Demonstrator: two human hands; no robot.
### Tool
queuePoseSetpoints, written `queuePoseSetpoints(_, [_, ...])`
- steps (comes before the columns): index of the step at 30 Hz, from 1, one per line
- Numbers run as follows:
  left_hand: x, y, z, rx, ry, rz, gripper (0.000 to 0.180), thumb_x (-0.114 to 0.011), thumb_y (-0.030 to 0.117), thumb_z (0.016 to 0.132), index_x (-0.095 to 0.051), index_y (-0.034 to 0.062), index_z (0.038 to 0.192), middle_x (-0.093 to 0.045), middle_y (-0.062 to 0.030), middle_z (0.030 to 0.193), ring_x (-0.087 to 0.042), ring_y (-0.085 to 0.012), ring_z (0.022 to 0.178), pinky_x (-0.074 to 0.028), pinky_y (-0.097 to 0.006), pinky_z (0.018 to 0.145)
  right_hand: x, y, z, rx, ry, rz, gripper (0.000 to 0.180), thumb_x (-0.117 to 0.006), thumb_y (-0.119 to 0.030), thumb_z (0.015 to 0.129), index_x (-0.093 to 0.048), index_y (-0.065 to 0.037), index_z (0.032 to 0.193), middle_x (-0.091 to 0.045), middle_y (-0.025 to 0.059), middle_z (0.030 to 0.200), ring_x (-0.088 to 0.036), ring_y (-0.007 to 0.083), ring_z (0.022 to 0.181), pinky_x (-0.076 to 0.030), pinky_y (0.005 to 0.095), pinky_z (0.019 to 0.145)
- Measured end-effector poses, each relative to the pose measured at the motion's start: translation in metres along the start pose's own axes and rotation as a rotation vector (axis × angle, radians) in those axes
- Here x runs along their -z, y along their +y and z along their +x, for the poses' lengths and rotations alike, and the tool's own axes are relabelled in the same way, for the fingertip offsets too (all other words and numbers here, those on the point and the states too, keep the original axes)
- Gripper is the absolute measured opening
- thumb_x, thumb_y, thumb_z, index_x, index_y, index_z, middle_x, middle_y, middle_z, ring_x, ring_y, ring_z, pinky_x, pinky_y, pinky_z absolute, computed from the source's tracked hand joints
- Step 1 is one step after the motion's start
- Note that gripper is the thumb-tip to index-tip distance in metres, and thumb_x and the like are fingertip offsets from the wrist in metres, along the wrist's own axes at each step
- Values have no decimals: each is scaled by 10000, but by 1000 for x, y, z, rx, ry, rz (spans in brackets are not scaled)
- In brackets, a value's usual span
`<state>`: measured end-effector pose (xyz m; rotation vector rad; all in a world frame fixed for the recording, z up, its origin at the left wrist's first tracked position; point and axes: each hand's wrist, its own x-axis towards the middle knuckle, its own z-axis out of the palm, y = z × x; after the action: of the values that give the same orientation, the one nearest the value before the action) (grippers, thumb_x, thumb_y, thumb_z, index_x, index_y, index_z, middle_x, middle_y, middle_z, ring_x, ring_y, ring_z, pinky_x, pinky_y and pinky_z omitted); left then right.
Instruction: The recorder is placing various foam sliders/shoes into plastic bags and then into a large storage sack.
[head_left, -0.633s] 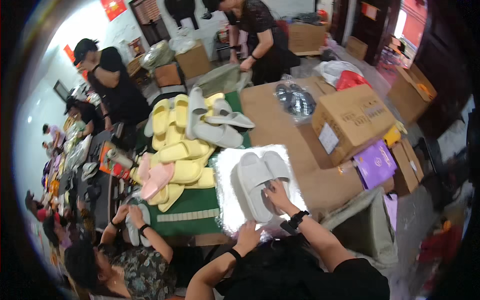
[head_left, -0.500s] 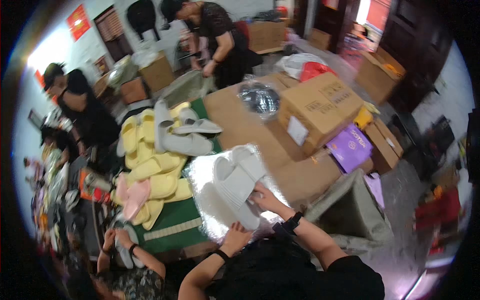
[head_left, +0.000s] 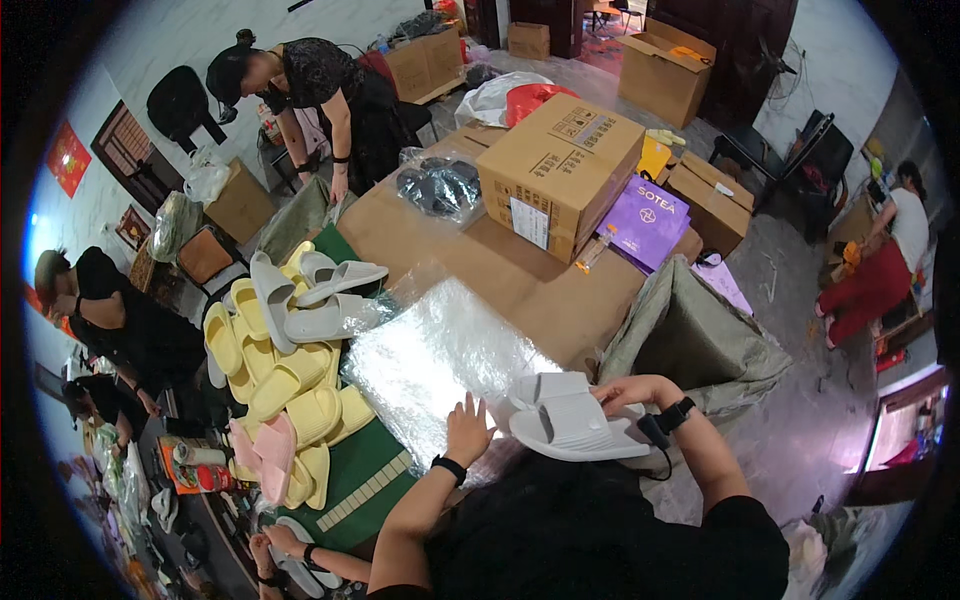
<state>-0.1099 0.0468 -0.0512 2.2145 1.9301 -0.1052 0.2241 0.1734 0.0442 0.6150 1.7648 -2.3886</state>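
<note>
A pair of light grey slippers (head_left: 570,425) is in my right hand (head_left: 637,393), whose fingers close round their straps' side. The pair sits near the front edge of the table, at the right of a stack of clear shiny plastic bags (head_left: 440,350). My left hand (head_left: 467,430) lies with fingers spread at the near edge of that stack, holding nothing. Left of the bags rises a pile of yellow slippers (head_left: 290,380) with grey slippers (head_left: 335,317) on top and a pink slipper (head_left: 268,458) at its near side.
A large cardboard box (head_left: 560,175) and a purple bag (head_left: 645,220) stand at the table's far right. A grey-green sack (head_left: 640,345) gapes open beside my right arm. At the lower left a co-worker's hands (head_left: 275,545) handle grey slippers. Another person (head_left: 320,100) bends over a sack.
My right hand has lifted the grey slippers off the plastic bags and carried them right. My left hand has come off the slippers and now rests by the bags. The view has turned right.
</note>
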Motion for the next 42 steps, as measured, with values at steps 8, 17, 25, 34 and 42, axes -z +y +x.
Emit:
queuePoseSetpoints(8, [-9, -19, 9, -209, 191, 203, 389, -505, 83, 763, -532, 20, 1146, -512, -189, 1188, -548, -302, 896, -468, -361, 758, -11, 11, 19, -44, -91, 56, 334, -555, -40, 828, -548, -15, 1162, -494, 8, 1153, -433, 105, 1038, -356, 242, 892])
queuePoseSetpoints(17, [38, -16, 15, 301, 278, -472, 201, -472, 170, 854, -608, 64, 956, -627, -153, 935, -599, -311, 843, -489, -393, 673, -12, -6, 46, -83, -111, -43, 327, -548, 15, 796, -556, 9, 1123, -523, 14, 1075, -475, 130, 1015, -377, 247, 877])
queuePoseSetpoints(25, [27, -16, 0, 37, 129, -199, 349, -498, 331, 854, -616, 115, 1101, -395, -223, 1309, -366, -378, 1205, -307, -497, 969, -11, -12, 50, 103, -14, -385, 255, -528, -14, 786, -584, 3, 1034, -521, 42, 917, -488, 135, 870, -407, 265, 781])
queuePoseSetpoints(34, [10, -28, 6, 129, 254, -225, 578, -547, 82, 751, -359, -50, 1281, -339, -165, 1369, -478, -288, 1000, -401, -396, 820, -16, -31, 26, 19, 61, -345, 259, -509, -60, 755, -568, -6, 1002, -522, 43, 907, -494, 117, 825, -422, 260, 717])
queuePoseSetpoints(42, [76, 6, 7, 84, 370, -327, 764, -532, -47, 644, -245, -36, 1352, -194, -129, 1447, -404, -328, 1116, -342, -409, 931, -29, -40, 57, 87, 519, -731, 208, -598, -178, 757, -580, -11, 879, -520, 118, 894, -500, 248, 875, -411, 310, 737])
